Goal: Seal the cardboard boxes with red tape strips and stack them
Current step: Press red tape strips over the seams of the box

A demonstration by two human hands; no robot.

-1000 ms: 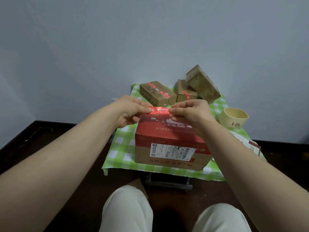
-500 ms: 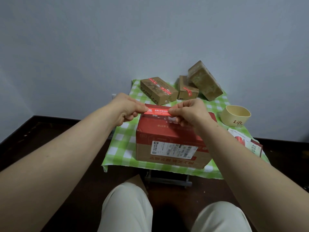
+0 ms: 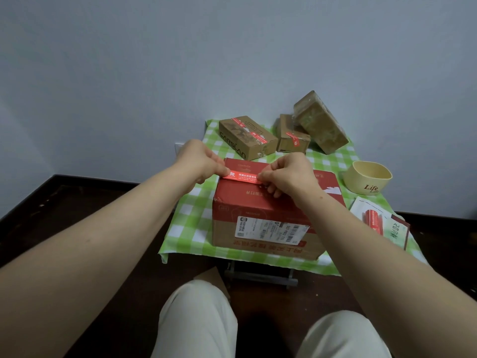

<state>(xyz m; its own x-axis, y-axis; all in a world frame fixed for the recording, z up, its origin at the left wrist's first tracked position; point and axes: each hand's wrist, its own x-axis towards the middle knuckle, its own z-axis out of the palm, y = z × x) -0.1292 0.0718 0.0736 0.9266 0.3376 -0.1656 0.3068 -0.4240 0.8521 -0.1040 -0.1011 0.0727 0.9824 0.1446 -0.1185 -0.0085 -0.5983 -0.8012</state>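
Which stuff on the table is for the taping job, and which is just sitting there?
For the job: red tape strip, big red box, CARSLAN box, small taped box, leaning brown box, white sheet holding another red strip.
Just lying about: yellow cup, green-lettered packet.

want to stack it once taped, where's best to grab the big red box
Probably by its two end walls, one hand from each side: the big red box is too wide for one hand, and the left hand and right hand pinch the red tape strip over its top. Checked cloth lies bare at its left end; a paper packet sits near the right.
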